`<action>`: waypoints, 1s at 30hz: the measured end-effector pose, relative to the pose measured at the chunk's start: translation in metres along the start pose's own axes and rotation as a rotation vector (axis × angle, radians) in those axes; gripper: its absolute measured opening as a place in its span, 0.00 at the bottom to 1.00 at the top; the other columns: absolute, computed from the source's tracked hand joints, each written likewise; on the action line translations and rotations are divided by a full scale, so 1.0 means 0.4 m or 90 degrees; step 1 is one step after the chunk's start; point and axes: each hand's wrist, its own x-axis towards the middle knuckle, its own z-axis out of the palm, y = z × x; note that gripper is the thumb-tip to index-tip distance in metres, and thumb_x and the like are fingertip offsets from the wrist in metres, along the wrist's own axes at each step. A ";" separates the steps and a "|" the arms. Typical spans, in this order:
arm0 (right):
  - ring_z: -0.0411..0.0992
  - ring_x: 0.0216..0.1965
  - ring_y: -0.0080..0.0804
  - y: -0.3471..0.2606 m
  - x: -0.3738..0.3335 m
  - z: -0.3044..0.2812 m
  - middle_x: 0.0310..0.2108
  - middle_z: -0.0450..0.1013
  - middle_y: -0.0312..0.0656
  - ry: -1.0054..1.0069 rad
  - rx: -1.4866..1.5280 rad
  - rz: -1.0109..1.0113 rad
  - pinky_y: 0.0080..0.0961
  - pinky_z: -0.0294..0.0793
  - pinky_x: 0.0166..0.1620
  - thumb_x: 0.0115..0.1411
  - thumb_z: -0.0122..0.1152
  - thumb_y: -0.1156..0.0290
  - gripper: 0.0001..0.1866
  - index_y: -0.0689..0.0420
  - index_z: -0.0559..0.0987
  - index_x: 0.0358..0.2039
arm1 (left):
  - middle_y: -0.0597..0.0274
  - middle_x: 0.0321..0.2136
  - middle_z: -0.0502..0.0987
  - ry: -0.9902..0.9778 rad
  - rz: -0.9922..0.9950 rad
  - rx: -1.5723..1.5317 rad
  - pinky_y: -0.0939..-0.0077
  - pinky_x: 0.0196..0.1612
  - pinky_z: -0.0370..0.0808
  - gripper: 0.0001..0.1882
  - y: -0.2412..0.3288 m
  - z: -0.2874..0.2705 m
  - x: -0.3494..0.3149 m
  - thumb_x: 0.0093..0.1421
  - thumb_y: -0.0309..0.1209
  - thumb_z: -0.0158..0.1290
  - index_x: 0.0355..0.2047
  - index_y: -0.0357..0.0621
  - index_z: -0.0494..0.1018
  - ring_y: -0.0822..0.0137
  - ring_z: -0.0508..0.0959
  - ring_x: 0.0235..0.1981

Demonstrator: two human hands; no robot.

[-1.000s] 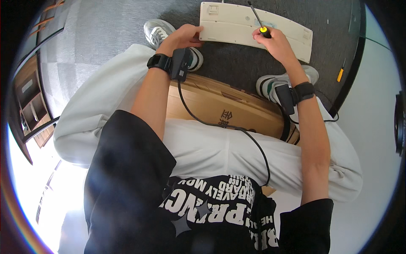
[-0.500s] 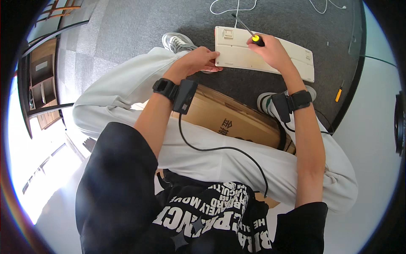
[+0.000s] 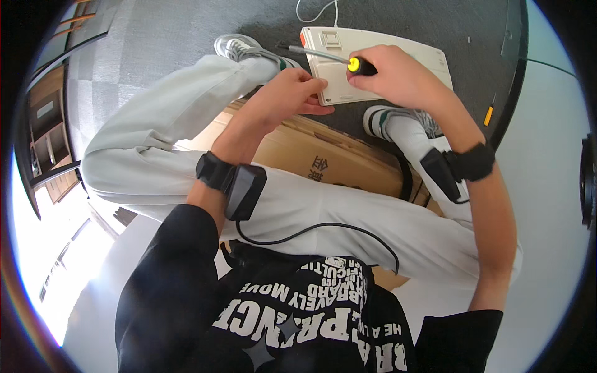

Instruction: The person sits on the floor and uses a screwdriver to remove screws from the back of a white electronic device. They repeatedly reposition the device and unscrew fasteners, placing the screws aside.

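A cream keyboard (image 3: 339,81) lies underside up on the dark carpet, tilted up somewhat at its left end. My left hand (image 3: 287,96) pinches its near left corner, thumb on top and fingers curled beneath. In my right hand (image 3: 398,73) is a screwdriver (image 3: 361,66) with a black and yellow handle, closed in the fingers over the middle of the keyboard. Its metal shaft points left, across the keyboard and past its left edge; the tip is apart from the keyboard's surface. Part of the keyboard's near edge is hidden by my right hand.
A second screwdriver (image 3: 489,115) with an orange handle lies on the carpet at the right. White cable (image 3: 336,13) runs from the keyboard's far edge. A cardboard box (image 3: 348,165) sits between my legs. A wooden shelf (image 3: 50,124) stands at far left.
The screwdriver has swung to point more to the left and come nearer with my right hand. The keyboard's left end appears raised and turned slightly, still held by my left hand.
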 end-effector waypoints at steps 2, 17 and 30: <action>0.70 0.29 0.42 -0.044 -0.052 -0.005 0.28 0.74 0.49 -0.018 0.023 0.036 0.33 0.71 0.38 0.62 0.62 0.66 0.12 0.63 0.77 0.39 | 0.49 0.43 0.76 -0.019 0.013 -0.008 0.74 0.49 0.82 0.17 0.005 0.013 -0.026 0.70 0.33 0.52 0.46 0.27 0.68 0.56 0.85 0.42; 0.73 0.31 0.43 -0.202 -0.330 -0.112 0.31 0.72 0.43 -0.004 -0.203 0.166 0.36 0.71 0.33 0.48 0.70 0.79 0.24 0.55 0.80 0.49 | 0.53 0.38 0.74 0.022 0.001 -0.063 0.75 0.41 0.84 0.17 -0.034 0.029 -0.132 0.69 0.31 0.52 0.44 0.24 0.66 0.66 0.82 0.37; 0.68 0.28 0.37 -0.159 -0.333 -0.081 0.28 0.66 0.41 0.006 -0.238 0.111 0.33 0.69 0.32 0.43 0.71 0.83 0.32 0.55 0.81 0.53 | 0.54 0.39 0.76 0.033 0.018 -0.003 0.74 0.41 0.83 0.17 -0.002 0.054 -0.140 0.69 0.31 0.53 0.49 0.27 0.68 0.68 0.81 0.37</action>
